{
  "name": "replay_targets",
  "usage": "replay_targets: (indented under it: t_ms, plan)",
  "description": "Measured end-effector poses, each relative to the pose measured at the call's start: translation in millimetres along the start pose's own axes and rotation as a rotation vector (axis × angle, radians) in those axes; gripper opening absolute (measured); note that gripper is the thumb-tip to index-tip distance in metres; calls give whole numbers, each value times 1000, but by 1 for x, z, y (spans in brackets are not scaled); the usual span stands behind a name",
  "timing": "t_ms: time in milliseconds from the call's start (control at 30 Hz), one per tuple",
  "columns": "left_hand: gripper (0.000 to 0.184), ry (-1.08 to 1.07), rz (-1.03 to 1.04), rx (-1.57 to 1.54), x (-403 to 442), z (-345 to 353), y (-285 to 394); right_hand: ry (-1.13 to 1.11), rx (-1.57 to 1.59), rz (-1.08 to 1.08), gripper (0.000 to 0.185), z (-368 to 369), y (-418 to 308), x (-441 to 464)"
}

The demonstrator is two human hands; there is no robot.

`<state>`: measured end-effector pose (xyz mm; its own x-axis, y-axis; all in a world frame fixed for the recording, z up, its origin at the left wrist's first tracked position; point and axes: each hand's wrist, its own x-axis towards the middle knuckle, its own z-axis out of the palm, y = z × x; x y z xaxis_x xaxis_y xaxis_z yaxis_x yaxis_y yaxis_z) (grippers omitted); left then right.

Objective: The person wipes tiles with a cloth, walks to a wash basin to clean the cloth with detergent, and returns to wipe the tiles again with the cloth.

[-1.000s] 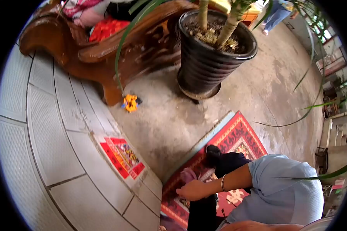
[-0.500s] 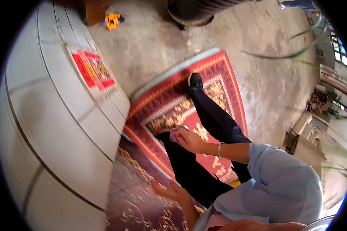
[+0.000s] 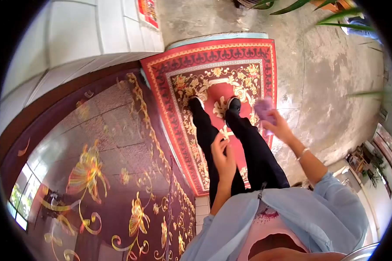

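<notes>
1. My right fingers (image 3: pixel 270 126) grip the blurred purple bundle (image 3: pixel 261 109) over the edge of the rug (image 3: pixel 222 54).
2. My left fingers (image 3: pixel 217 148) curl loosely, seemingly empty.
3. A slackening grip could drop the bundle onto the floor (image 3: pixel 320 78).

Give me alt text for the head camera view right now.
The right hand holds a blurred purple item near the edge of a red patterned mat; the left hand, loosely curled, is in front of dark trousers. Dark shoes show against the mat, with a gold-patterned purple panel to its left.
</notes>
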<state>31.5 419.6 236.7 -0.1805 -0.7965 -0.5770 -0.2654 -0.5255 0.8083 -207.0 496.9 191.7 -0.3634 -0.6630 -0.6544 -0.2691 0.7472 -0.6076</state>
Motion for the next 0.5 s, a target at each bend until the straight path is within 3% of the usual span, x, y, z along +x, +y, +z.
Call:
replay_targets:
  t_ms: [33,67,167,233,300,367,433,500]
  plan:
    - [39,-59,42,6,-6,4,10,125,-185,-140,47,-22,4,-17]
    - [36,-84,121,35,-13,1,13,184,-230,-136,47,-34,17,-38]
    - [31,-235,97,114,-23,-20,40,314,-163,56,41,-54,70,-99]
    - [32,-344,107,175,-25,-44,34,311,144,282,24,-55,77,-141]
    - [32,-438,13,113,-21,-76,22,416,450,342,13,-46,40,-185]
    - [33,-494,-24,205,-22,-107,50,436,986,363,28,-56,-15,-228]
    - [34,-570,-28,252,-27,-136,60,331,1290,84,37,-67,-52,-283]
    - [36,-528,-37,486,-27,-158,89,436,1634,-82,42,-55,-58,-310]
